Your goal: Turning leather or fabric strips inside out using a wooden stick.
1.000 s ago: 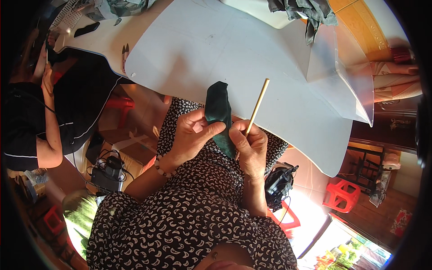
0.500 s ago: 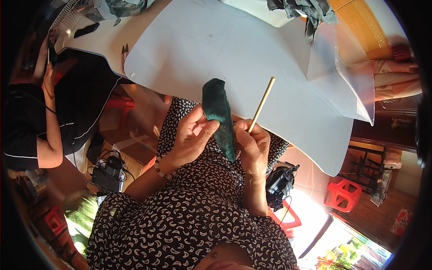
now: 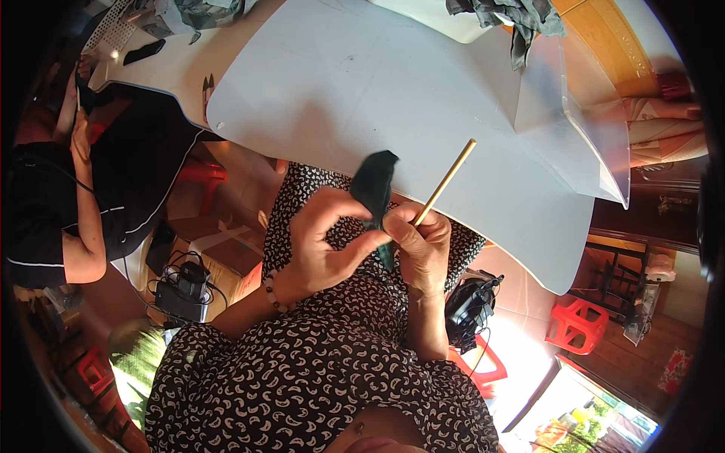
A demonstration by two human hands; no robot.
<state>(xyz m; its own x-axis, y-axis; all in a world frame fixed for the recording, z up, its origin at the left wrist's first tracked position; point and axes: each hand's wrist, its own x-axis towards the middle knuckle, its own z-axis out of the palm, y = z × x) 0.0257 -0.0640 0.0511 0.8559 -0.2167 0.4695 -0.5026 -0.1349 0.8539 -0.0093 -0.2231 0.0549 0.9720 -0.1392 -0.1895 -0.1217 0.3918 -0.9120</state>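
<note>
The left hand (image 3: 321,245) pinches the lower part of a dark green cloth (image 3: 374,189) between thumb and fingers; the cloth stands up between both hands, just near of the near edge of the white table (image 3: 362,83). The right hand (image 3: 423,245) is closed around the cloth's lower end and a thin wooden stick (image 3: 445,181), which slants up to the right over the table edge.

Risks, as I judge them: the stick is held only at its bottom end, so a looser grip could let it slide out or tip. The cloth is limp above the pinch and could flop over or slip off the stick. Pushed hard, the stick's tip could poke through the fabric.

Count: one green cloth, one stick, two hands at work. Far off lie two grey cloth heaps (image 3: 521,15), one far left and one far right. A second person in black (image 3: 113,189) sits at the left. One red stool (image 3: 578,325) stands at the right.
</note>
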